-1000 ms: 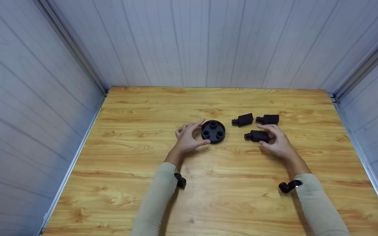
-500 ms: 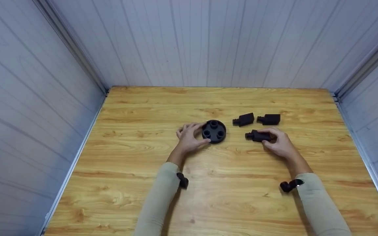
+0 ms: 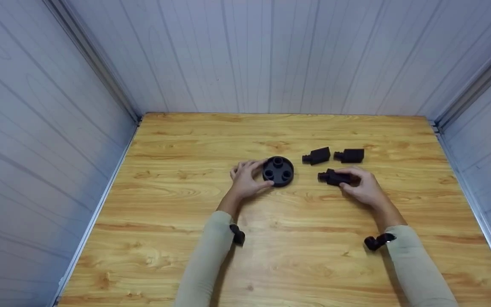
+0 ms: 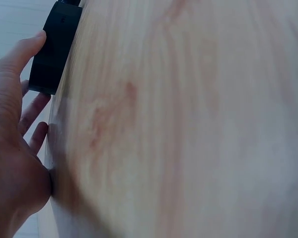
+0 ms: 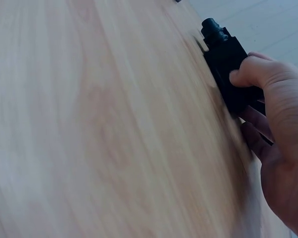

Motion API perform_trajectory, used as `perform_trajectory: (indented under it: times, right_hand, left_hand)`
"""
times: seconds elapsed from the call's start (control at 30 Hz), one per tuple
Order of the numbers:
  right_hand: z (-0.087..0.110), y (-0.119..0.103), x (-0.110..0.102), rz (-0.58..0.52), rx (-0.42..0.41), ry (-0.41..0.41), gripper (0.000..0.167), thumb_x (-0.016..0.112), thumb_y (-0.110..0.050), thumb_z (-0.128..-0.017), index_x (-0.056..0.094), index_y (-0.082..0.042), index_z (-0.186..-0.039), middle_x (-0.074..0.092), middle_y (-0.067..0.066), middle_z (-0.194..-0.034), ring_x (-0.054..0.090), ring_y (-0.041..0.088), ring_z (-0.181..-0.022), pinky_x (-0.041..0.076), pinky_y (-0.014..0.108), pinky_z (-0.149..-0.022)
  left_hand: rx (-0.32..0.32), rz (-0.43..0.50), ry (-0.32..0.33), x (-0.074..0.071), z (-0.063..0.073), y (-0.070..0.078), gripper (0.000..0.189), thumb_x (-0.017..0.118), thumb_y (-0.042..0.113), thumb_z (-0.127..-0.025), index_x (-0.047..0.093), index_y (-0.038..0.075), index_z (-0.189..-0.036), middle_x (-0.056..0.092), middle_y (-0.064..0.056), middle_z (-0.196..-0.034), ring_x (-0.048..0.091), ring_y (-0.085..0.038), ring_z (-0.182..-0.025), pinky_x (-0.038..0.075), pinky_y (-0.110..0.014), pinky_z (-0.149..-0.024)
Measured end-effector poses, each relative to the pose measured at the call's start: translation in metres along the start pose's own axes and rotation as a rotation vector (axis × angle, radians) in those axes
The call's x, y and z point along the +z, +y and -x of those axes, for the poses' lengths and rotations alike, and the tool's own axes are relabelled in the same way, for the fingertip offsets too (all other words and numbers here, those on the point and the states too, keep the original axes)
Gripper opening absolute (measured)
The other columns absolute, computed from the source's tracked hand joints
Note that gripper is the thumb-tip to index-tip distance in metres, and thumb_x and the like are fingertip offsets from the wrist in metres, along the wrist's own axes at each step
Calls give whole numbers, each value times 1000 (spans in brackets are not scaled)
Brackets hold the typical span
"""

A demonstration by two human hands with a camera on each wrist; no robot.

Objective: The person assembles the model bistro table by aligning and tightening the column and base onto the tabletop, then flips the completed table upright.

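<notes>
A round black base (image 3: 278, 181) with three raised sockets lies flat on the table. My left hand (image 3: 245, 180) grips it from the left, thumb on the near rim and forefinger on the far rim. In the left wrist view, the thumb presses the side of the base. To the right, my right hand (image 3: 364, 186) pinches a black rectangular block with a stepped round neck (image 3: 333, 177). Its neck points left, toward the base. In the right wrist view, the thumb lies on the block's face and the neck sticks out beyond the fingers.
Two more black blocks with necks lie behind the held one: a slightly turned block (image 3: 318, 156) and a straight block (image 3: 351, 155). The wooden table (image 3: 296, 256) meets pale panel walls (image 3: 245, 55) at the back and sides.
My right fingers have closed in on the near block and now pinch it. My left forefinger has come against the base's rim. The base and the two other blocks look unmoved.
</notes>
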State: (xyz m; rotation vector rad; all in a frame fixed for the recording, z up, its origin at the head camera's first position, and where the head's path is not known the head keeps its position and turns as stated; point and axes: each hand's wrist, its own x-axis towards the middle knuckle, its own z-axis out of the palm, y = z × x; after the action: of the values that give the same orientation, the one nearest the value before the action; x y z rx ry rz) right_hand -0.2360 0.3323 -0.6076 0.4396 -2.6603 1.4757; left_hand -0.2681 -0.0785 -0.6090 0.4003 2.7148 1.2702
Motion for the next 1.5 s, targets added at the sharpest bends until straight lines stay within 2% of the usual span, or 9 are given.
perform_trajectory:
  times: [0.2,0.43,0.77,1.07,1.23,1.5]
  right_hand:
    - [0,-6,-4,33,8,0,42,83,5,-95,80,-4,-136,76,23,-138,58,-9,-110,46,8,-96]
    - [-7,-18,0,-28,3,-2,42,80,8,-97,79,-3,-138,74,22,-136,59,-8,-114,51,8,-93]
    - [-21,-40,15,17,-122,36,41,84,6,-95,83,-10,-133,79,15,-127,60,-7,-116,49,9,-96]
    - [-34,-56,30,40,-135,25,39,85,1,-97,83,-12,-133,79,13,-132,62,2,-117,54,15,-94]
    - [-40,-63,37,-6,-166,22,39,83,4,-97,84,-12,-132,79,13,-131,64,5,-117,53,15,-92]
    - [-47,-72,46,-80,-179,66,35,82,6,-97,85,-9,-128,78,16,-127,66,-2,-113,54,11,-92]
  left_hand:
    - [-5,-8,1,1,-2,-3,81,92,46,-95,57,31,-166,58,-9,-168,43,-40,-154,11,-69,-130]
    - [4,14,10,3,-7,-6,83,93,45,-92,58,31,-166,59,-10,-168,43,-40,-155,10,-69,-129]
    - [9,17,4,5,-7,-3,81,93,44,-93,59,29,-165,60,-10,-167,43,-41,-154,12,-68,-129]
    - [-14,12,-3,5,-7,-1,82,93,44,-93,58,31,-166,59,-9,-168,41,-39,-157,13,-68,-129]
    - [-7,-1,-4,5,-9,1,81,92,44,-94,57,30,-166,59,-8,-168,42,-39,-157,13,-68,-130]
    - [-23,9,2,5,-8,0,84,94,44,-92,57,31,-166,58,-8,-169,41,-39,-159,11,-67,-131]
